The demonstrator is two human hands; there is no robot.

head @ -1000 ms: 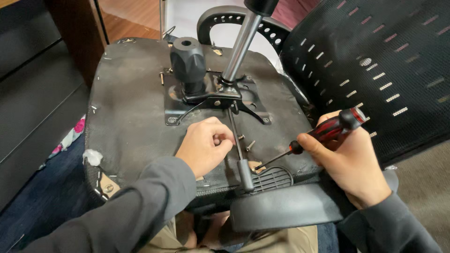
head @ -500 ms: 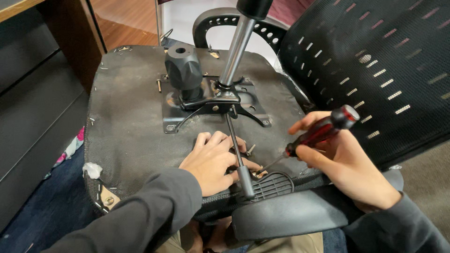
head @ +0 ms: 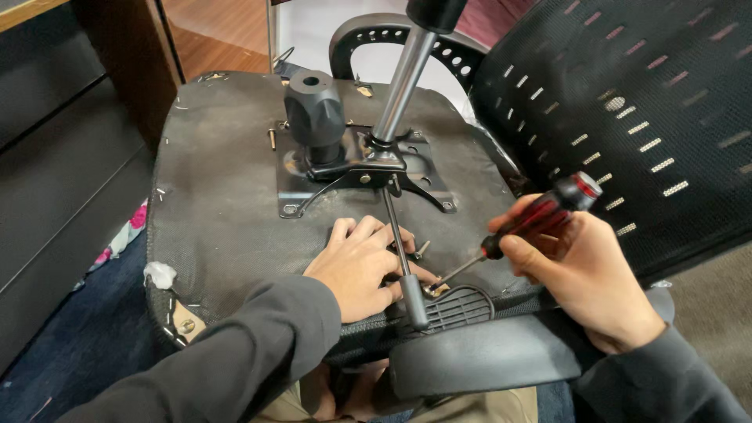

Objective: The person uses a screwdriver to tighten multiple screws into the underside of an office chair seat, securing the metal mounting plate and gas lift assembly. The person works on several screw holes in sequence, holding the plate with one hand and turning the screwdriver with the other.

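Screwdriver [head: 523, 232] at seat underside [head: 219, 196], near edge
Right hand [head: 595, 274] fingers grip handle; shaft slants down-left to screw [head: 433, 288]; left hand [head: 360, 266] flat, fingers loosely spread

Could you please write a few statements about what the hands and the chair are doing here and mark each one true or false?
1. The right hand holds a screwdriver with a red and black handle. True.
2. The left hand is lifted clear of the chair seat. False: it rests flat on the seat's underside, beside the thin lever.
3. The screwdriver tip points at the black knob. False: it points down near the seat's front edge, by the left fingers.
4. The chair's metal column rises from the plate bolted to the seat. True.
5. The mesh backrest is white. False: it is black.
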